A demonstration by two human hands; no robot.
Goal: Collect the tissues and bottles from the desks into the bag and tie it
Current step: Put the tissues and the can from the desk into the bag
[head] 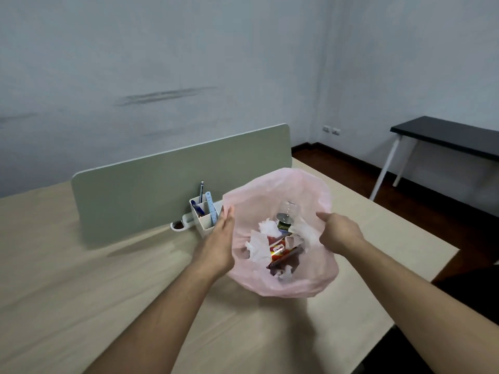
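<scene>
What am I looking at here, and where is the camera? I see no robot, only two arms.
There is no machine: a person works with bare hands. The single picture comes from a wide-angle camera worn on the head, looking forward and down. A pink bag stands open on a pale desk. The left hand lies with fairly straight fingers against the bag's left rim. The right hand, fingers curled, seems to pinch the right rim. Inside lie a clear bottle, crumpled white tissues and a red wrapper. Behind the bag stand a white pen holder and a grey-green divider. The bag is not yet tied.
</scene>
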